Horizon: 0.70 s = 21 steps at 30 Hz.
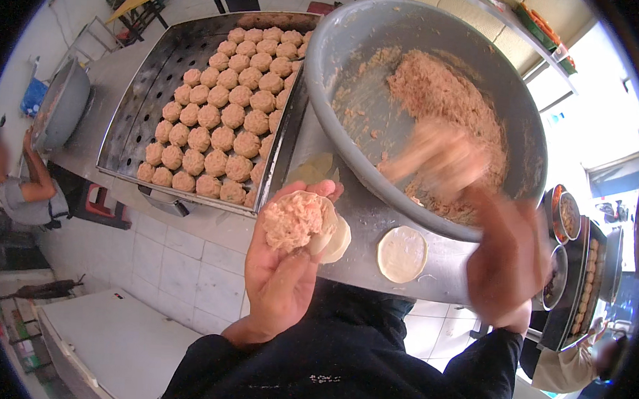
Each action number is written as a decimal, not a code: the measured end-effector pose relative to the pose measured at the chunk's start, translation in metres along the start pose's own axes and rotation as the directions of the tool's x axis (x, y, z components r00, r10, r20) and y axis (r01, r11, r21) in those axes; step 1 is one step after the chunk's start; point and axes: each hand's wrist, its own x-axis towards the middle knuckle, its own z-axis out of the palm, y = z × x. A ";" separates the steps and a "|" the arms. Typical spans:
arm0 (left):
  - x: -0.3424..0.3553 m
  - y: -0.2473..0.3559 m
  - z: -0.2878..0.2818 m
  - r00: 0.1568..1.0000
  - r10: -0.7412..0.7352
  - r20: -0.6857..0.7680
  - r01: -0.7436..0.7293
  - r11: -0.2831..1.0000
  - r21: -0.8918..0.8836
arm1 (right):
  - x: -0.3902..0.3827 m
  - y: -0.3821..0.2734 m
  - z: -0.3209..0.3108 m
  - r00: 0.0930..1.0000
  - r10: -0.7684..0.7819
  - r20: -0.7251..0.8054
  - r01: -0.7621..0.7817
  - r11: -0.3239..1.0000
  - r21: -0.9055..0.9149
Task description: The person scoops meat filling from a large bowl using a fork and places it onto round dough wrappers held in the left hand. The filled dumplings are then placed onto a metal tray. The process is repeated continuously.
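My left hand (284,288) cups a dumpling wrapper (326,232) loaded with a mound of pinkish minced filling (289,218); more than one pale dough round seems to show at its edge. My right hand (507,263) is smeared by motion at the near rim of a large grey basin (338,121). Ahead of it, over the basin, is a blurred pale shape, perhaps a tool or a lump of filling. A heap of minced filling (448,91) lies along the basin's far and right side. One flat round wrapper (402,254) rests on the metal table.
Left of the basin, a perforated metal tray (132,128) holds rows of filled dumplings (223,138). A person (31,184) stands at another grey basin (64,107) at far left. Another dumpling tray (572,314) and a person's sleeve (563,368) are at right.
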 end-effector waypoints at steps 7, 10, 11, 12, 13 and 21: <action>0.005 0.004 -0.010 0.984 -0.174 0.045 0.160 0.961 0.225 | 0.045 0.095 -0.014 0.631 0.475 0.613 -0.072 0.823 -0.563; 0.005 0.004 -0.009 0.979 -0.195 0.053 0.175 0.949 0.264 | 0.041 0.056 -0.051 0.826 0.399 0.397 -0.195 0.865 -0.463; 0.005 0.005 -0.007 0.978 -0.204 0.047 0.184 0.944 0.273 | 0.035 0.033 -0.058 0.892 0.383 0.241 -0.317 0.909 -0.272; 0.005 0.005 -0.005 0.973 -0.229 0.035 0.211 0.936 0.283 | 0.029 0.012 -0.055 0.929 0.260 0.262 -0.205 0.954 -0.221; 0.004 0.006 -0.003 0.968 -0.249 0.036 0.230 0.932 0.280 | 0.025 -0.005 -0.052 0.940 0.142 0.311 -0.106 0.986 -0.129; 0.000 0.016 0.002 0.969 -0.205 -0.139 0.229 0.955 0.187 | 0.006 -0.046 0.000 0.941 -0.111 0.319 0.094 0.993 0.067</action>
